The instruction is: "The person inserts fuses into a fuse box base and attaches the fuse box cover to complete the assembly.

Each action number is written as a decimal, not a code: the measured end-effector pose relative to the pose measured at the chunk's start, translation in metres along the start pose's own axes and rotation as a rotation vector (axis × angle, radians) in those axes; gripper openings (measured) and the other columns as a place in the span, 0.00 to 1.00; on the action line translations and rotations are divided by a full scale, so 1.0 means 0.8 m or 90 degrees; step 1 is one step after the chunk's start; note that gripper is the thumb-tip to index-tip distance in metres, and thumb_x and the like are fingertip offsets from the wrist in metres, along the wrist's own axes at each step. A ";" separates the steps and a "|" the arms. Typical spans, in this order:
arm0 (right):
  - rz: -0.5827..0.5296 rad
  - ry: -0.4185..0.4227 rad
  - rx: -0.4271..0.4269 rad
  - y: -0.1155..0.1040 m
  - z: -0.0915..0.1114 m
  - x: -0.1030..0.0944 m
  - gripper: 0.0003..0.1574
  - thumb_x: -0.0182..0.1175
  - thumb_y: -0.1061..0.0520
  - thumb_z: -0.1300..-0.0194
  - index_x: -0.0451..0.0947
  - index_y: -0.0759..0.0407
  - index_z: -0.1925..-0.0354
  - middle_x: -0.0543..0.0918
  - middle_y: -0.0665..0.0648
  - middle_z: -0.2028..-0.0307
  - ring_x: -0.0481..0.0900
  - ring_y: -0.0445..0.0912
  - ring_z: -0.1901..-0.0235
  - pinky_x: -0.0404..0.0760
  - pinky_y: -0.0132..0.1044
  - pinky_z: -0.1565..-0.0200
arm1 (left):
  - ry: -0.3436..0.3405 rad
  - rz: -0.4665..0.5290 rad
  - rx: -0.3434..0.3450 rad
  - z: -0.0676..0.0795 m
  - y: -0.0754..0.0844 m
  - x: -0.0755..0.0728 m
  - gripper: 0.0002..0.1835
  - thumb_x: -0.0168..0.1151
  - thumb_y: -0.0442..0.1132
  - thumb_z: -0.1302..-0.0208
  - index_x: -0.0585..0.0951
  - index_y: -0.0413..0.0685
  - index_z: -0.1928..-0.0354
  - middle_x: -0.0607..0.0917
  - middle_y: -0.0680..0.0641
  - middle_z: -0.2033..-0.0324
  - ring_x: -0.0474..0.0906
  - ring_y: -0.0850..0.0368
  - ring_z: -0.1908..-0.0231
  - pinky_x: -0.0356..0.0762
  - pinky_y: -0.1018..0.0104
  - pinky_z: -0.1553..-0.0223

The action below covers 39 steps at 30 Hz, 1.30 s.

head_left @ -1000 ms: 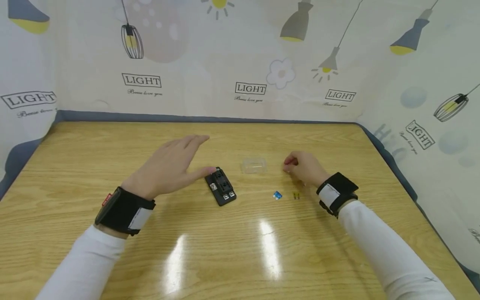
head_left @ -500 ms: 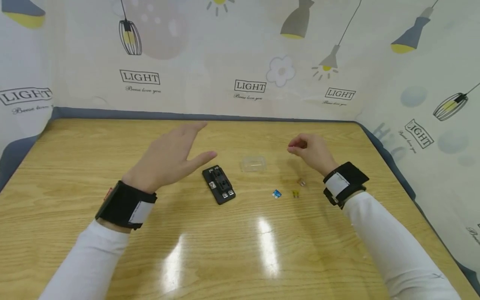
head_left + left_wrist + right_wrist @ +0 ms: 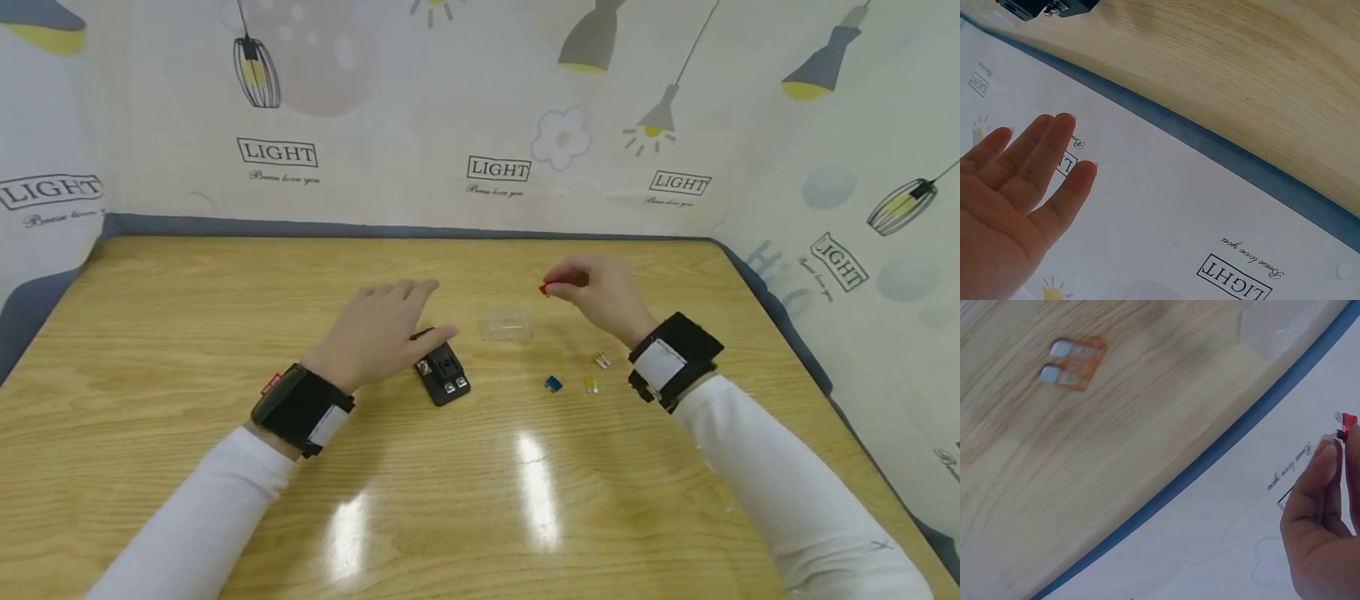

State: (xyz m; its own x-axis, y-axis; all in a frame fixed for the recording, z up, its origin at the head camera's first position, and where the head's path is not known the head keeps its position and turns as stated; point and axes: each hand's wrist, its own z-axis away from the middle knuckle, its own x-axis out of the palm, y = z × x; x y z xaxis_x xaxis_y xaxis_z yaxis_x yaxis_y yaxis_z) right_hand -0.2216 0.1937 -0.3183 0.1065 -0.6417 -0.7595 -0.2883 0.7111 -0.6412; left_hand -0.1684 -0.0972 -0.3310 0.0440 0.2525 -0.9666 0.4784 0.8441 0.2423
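My right hand (image 3: pixel 603 296) pinches a red blade fuse (image 3: pixel 544 288) between thumb and finger, above the table. In the right wrist view the red fuse (image 3: pixel 1349 420) shows its metal blades pointing away from the fingertips. Above the black fuse holder (image 3: pixel 446 379) is my left hand (image 3: pixel 375 329), fingers extended and holding nothing; it hides the holder's far left part. Whether it touches the holder I cannot tell. On the table nearer me lie a blue blade fuse (image 3: pixel 553 383), a yellow blade fuse (image 3: pixel 592 384) and an orange blade fuse (image 3: pixel 602 361).
A clear plastic box (image 3: pixel 507 325) sits between the fuse holder and my right hand. The wooden table (image 3: pixel 420 517) ends at a printed wall covering (image 3: pixel 405 158) at the back, with a blue-grey strip along the edge.
My right hand has risen from the table with the red fuse and shifted left, uncovering the orange fuse. My left hand went up, then came down and right over the fuse holder.
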 end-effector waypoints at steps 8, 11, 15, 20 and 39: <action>0.006 -0.019 -0.041 -0.027 0.001 0.012 0.09 0.64 0.62 0.38 0.84 0.64 0.59 0.89 0.64 0.61 0.84 0.51 0.64 0.83 0.47 0.61 | -0.010 0.058 0.016 -0.007 0.008 0.003 0.38 0.43 0.64 0.30 0.65 0.42 0.31 0.76 0.34 0.38 0.74 0.39 0.42 0.74 0.41 0.43; -0.012 -0.032 -0.045 -0.038 0.003 0.018 0.09 0.64 0.61 0.38 0.84 0.63 0.59 0.89 0.63 0.61 0.84 0.50 0.65 0.83 0.46 0.60 | -0.017 0.133 0.007 -0.007 0.013 0.003 0.38 0.42 0.64 0.30 0.65 0.42 0.31 0.76 0.36 0.38 0.75 0.43 0.43 0.76 0.44 0.45; -0.043 -0.058 -0.050 -0.053 0.007 0.026 0.09 0.64 0.61 0.38 0.84 0.63 0.58 0.89 0.62 0.61 0.84 0.50 0.65 0.84 0.46 0.61 | -0.016 0.220 -0.006 -0.009 0.023 0.003 0.36 0.41 0.62 0.29 0.66 0.41 0.32 0.78 0.37 0.40 0.76 0.45 0.45 0.78 0.46 0.46; -0.059 -0.080 -0.067 -0.067 0.010 0.036 0.09 0.64 0.61 0.38 0.84 0.63 0.58 0.89 0.62 0.62 0.85 0.51 0.65 0.86 0.45 0.61 | -0.002 0.298 -0.018 -0.010 0.033 0.006 0.32 0.42 0.59 0.27 0.67 0.42 0.34 0.81 0.37 0.44 0.78 0.45 0.47 0.80 0.47 0.49; -0.135 -0.117 -0.033 -0.093 0.015 0.053 0.13 0.63 0.68 0.39 0.75 0.69 0.55 0.88 0.68 0.63 0.86 0.51 0.64 0.87 0.45 0.60 | 0.114 0.483 -0.081 -0.011 0.054 0.012 0.09 0.58 0.37 0.32 0.78 0.37 0.55 0.89 0.38 0.67 0.85 0.50 0.69 0.84 0.57 0.67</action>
State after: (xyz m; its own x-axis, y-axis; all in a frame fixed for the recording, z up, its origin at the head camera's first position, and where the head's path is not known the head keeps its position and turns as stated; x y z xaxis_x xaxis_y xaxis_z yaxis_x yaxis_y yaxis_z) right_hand -0.1844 0.1170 -0.3046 0.3383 -0.7083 -0.6196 -0.2891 0.5484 -0.7847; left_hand -0.1549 -0.0540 -0.3286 0.1709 0.8442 -0.5080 0.2693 0.4559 0.8483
